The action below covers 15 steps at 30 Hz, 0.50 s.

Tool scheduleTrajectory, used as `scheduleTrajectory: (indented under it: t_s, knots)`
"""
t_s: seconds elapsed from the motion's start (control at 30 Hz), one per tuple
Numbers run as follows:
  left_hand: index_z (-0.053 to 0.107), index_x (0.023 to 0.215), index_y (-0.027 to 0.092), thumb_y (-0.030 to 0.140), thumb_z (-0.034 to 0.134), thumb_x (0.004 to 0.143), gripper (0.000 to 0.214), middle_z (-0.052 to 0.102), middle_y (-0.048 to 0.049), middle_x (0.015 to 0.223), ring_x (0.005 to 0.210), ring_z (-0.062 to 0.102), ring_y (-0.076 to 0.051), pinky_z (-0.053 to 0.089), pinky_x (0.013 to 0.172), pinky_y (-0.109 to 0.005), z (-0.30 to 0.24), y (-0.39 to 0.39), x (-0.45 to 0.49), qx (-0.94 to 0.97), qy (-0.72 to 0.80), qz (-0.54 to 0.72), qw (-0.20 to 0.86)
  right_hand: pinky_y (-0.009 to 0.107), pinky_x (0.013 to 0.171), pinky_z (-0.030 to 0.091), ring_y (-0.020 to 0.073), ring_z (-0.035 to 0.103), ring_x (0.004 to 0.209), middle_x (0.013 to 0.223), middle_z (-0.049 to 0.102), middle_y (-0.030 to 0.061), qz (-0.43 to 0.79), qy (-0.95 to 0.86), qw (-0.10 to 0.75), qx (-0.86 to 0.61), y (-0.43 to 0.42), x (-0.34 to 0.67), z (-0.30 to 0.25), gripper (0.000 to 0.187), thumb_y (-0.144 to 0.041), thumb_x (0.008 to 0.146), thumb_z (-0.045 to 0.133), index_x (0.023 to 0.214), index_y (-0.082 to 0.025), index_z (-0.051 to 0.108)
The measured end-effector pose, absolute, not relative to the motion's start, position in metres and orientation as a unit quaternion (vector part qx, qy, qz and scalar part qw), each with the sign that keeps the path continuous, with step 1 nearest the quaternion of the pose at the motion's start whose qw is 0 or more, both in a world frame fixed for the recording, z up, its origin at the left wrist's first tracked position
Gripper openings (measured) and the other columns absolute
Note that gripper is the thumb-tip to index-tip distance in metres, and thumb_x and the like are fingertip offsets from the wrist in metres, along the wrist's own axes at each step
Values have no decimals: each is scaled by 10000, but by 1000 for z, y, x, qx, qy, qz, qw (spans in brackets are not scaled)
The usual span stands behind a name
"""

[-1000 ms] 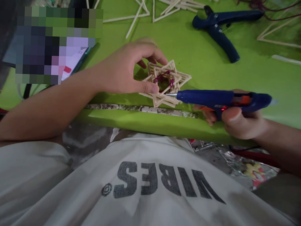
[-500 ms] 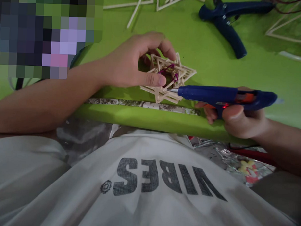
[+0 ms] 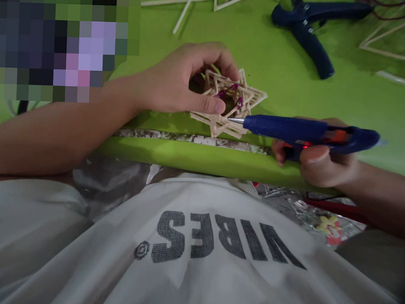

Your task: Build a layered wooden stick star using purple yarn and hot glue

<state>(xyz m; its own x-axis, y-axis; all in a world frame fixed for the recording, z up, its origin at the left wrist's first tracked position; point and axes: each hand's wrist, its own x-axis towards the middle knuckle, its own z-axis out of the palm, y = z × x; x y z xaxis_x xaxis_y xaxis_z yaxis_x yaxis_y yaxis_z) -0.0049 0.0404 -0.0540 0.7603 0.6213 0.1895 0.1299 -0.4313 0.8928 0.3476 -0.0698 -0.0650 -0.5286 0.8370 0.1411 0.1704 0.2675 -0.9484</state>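
My left hand (image 3: 205, 83) grips a star made of thin wooden sticks (image 3: 254, 95), its thumb on the near side and its fingers at the far edge. Purple cord (image 3: 239, 101) is knotted around sticks near the star's centre. In my right hand (image 3: 324, 165) is a blue hot glue gun (image 3: 286, 128) with a small red light lit. Its metal nozzle points left, with the tip at the star's near sticks; whether it touches them I cannot tell. The trigger and some of my right fingers are hidden behind the gun's body.
Blue-handled cutters (image 3: 306, 29) lie at the back right on the green table (image 3: 189, 158). Stick shapes (image 3: 227, 2) lie along the far edge, and a clear glue stick (image 3: 396, 80) at the right. A narrow patterned strip (image 3: 203, 140) runs near the table's front edge.
The glue gun has shifted slightly right in the picture, while its nozzle tip stays at the star. The whole scene has moved a little, and my left hand keeps its hold.
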Motion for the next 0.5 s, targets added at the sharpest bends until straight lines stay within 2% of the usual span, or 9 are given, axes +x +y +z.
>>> scheduleTrajectory:
  t_s: [0.23, 0.5]
  knots:
    - [707, 1416, 99, 762, 911, 877, 878, 727, -79, 1255, 951, 639, -71, 500, 834, -245, -56, 42, -6, 804, 222, 255, 489, 396, 453, 382, 186, 572, 535, 676, 668, 36, 443, -752, 298, -386, -76, 332, -44, 534, -811, 978, 755, 840, -295, 737]
    - [719, 1405, 96, 798, 904, 852, 913, 761, -101, 1230, 917, 645, -80, 502, 806, -257, -55, 42, -6, 807, 232, 257, 479, 405, 455, 361, 191, 536, 527, 658, 656, 34, 407, -765, 291, -406, -78, 335, -46, 573, -862, 981, 698, 844, -305, 713]
